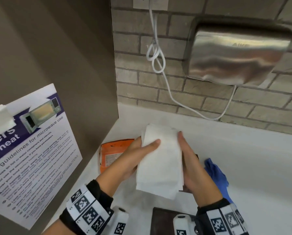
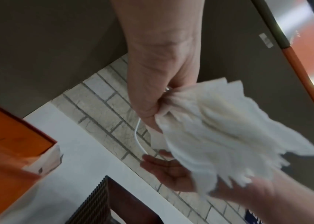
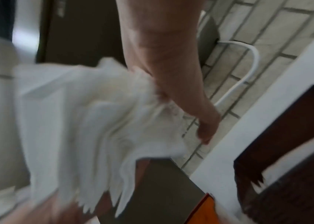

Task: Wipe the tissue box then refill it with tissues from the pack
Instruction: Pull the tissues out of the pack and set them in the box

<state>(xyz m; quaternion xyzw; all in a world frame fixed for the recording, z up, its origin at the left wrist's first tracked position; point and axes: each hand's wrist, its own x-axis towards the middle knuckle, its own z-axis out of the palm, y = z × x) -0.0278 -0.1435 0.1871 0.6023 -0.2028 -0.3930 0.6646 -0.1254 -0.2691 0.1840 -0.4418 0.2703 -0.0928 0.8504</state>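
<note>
A thick stack of white tissues (image 1: 160, 160) hangs above the white counter (image 1: 252, 167), between both hands. My left hand (image 1: 140, 150) grips its left side, thumb across the top; in the left wrist view this hand (image 2: 162, 94) pinches the bunched tissues (image 2: 219, 128). My right hand (image 1: 187, 160) lies flat along the stack's right edge, fingers straight. The dark brown tissue box (image 2: 114, 204) stands beneath the hands and is mostly hidden in the head view. An orange tissue pack (image 1: 111, 153) lies on the counter behind my left hand.
A blue cloth (image 1: 216, 175) lies right of the hands. Another dark brown piece (image 1: 162, 221) sits at the near edge. A steel hand dryer (image 1: 235, 53) and its white cable (image 1: 158, 65) hang on the brick wall. A microwave poster (image 1: 31, 150) covers the grey left panel.
</note>
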